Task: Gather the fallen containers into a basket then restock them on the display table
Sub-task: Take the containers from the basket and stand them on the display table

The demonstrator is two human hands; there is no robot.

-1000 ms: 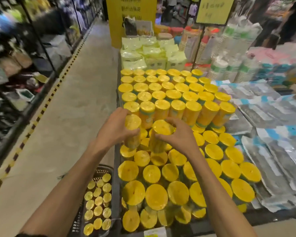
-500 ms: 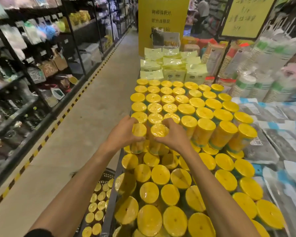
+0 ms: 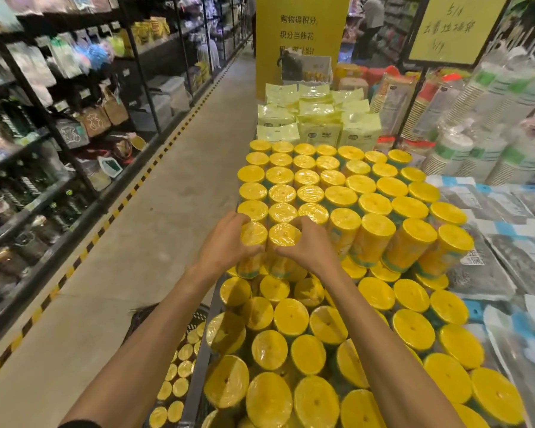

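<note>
Yellow-lidded cylindrical containers fill the display table (image 3: 198,375) in two tiers. My left hand (image 3: 226,245) grips one container (image 3: 253,233) at the front left of the upper tier. Beside it, my right hand (image 3: 306,248) grips a second container (image 3: 284,235). Both containers stand upright, side by side, in line with the upper tier's front row (image 3: 414,233). On the floor at the table's left edge, a dark basket (image 3: 155,313) holds several more yellow-lidded containers (image 3: 179,375).
A concrete aisle (image 3: 155,211) with a yellow-black floor stripe runs along the left, bordered by black shelving (image 3: 44,143). Pale yellow packets (image 3: 315,125) lie beyond the containers. Stacked paper cups (image 3: 476,128) and flat bagged goods (image 3: 513,248) fill the right side. A person stands far back.
Both hands have carried their containers forward and up from over the lower tier to the front left of the upper tier. My view has tilted up along the aisle.
</note>
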